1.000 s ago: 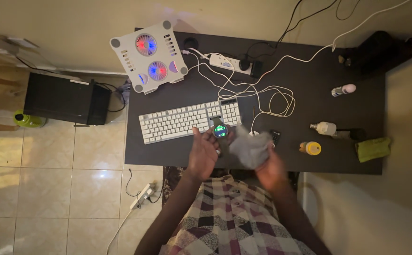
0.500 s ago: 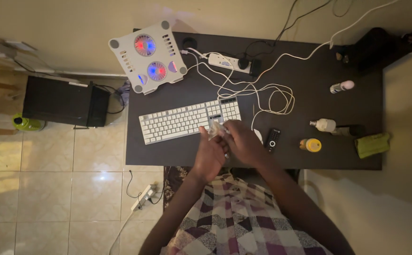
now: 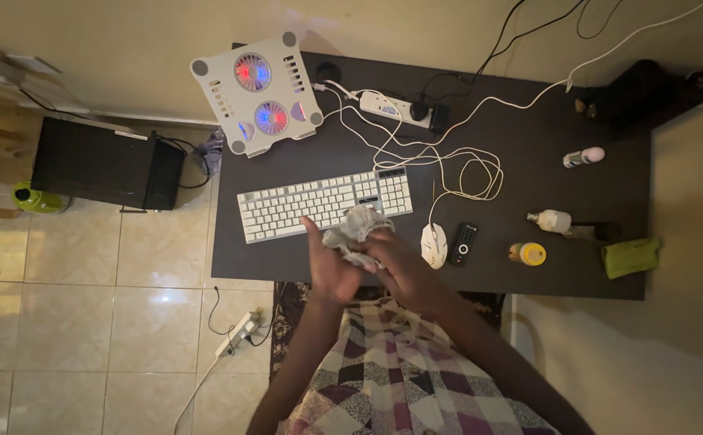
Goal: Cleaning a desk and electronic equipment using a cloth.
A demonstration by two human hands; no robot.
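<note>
Here, both hands bunch a grey cloth (image 3: pixel 357 234) over the desk (image 3: pixel 287 258) edge, just below the keyboard (image 3: pixel 319 205). Left hand (image 3: pixel 331 270) and right hand (image 3: pixel 396 266) close their fingers around it; a compact wad should wipe best.

Garment: a checked shirt in plum, cream and grey-black patches, filling the lower middle of the frame.
Pattern: diamond-set squares, some speckled.
Forearms: bare, no sleeves reaching them.
Left hand (image 3: pixel 331 270): bare, no ring or watch seen.
Right hand (image 3: pixel 400 270): bare, likewise unadorned.
</note>
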